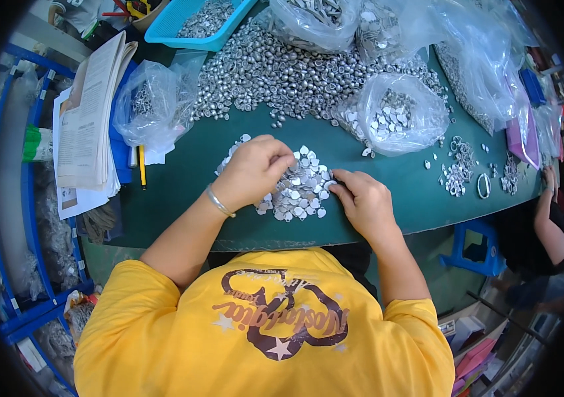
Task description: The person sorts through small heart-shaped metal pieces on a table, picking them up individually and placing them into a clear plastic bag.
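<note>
A loose pile of flat, silvery heart-shaped metal pieces [298,192] lies on the green tabletop in front of me. My left hand [255,171], with a bangle at the wrist, reaches over the pile's left side. Its fingers are curled in and thumb and forefinger come together, but what they may hold is hidden. At the right edge of the pile is my right hand [367,202], thumb and forefinger pinched close beside some pieces. Whether one sits between those fingertips is too small to tell. More of the flat pieces show past my left hand.
Behind the pile spreads a heap of small domed metal parts [282,73], with a blue basket [192,41] above it. Plastic bags of parts, one open bag [404,135] nearest, stand at the back. Rings [461,159] lie right; papers [90,119] left. Another person's arm [547,212] is at far right.
</note>
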The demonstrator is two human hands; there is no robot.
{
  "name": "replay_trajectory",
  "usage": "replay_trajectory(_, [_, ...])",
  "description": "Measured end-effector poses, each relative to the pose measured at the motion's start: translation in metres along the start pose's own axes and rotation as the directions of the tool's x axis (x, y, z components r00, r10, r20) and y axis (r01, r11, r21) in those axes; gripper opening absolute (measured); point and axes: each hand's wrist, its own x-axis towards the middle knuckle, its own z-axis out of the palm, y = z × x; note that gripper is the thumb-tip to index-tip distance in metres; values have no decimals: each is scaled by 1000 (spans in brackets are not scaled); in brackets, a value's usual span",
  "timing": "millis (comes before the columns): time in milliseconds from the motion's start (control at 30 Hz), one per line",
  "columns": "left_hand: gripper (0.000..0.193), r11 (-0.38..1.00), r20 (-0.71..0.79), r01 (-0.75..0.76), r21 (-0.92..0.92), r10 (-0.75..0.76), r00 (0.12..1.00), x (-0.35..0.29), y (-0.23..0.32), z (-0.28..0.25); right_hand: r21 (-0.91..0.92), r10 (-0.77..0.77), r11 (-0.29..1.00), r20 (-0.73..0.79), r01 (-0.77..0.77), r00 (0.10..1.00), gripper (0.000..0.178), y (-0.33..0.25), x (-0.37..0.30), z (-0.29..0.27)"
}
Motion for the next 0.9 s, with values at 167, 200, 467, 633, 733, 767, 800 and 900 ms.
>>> replay_trajectory(167, [14, 94, 461, 472, -877, -113, 880, 8, -10, -25, 20, 3, 1000, -139, 0, 990, 14, 7, -4, -1])
replay_trajectory(200, [14, 94, 458, 469, -878, -118, 881, 11, -5, -19, -56, -25, 998, -94, 19, 995, 13, 8, -4, -1])
replay_trajectory(467, [16, 916, 19, -169, 365, 175, 984, 30, -7, 15, 940, 213, -153, 333, -305, 919, 6, 23, 1, -21])
replay_trajectory(633, [12, 998, 132, 1, 67, -10, 991, 24, 10, 6, 114, -4, 993, -77, 12, 997, 14, 6, 9, 2])
replay_trajectory(733, [7, 313, 448, 454, -834, -95, 889, 21, -2, -11, -36, -60, 998, -64, 58, 996, 13, 4, 9, 5])
replay_trajectory(767, [7, 121, 442, 452, -884, -99, 891, 18, -5, -12, -6, -67, 998, -71, 67, 995, 12, 7, 9, 5])
replay_trajectory(800, [7, 123, 440, 449, -885, -92, 893, 17, -5, -12, 19, -76, 997, -78, 78, 994, 11, 9, 10, 4])
replay_trajectory(900, [12, -32, 417, 420, -907, -216, 883, 16, 4, -7, 795, 286, 368, 396, -482, 872, 8, 6, 10, -1])
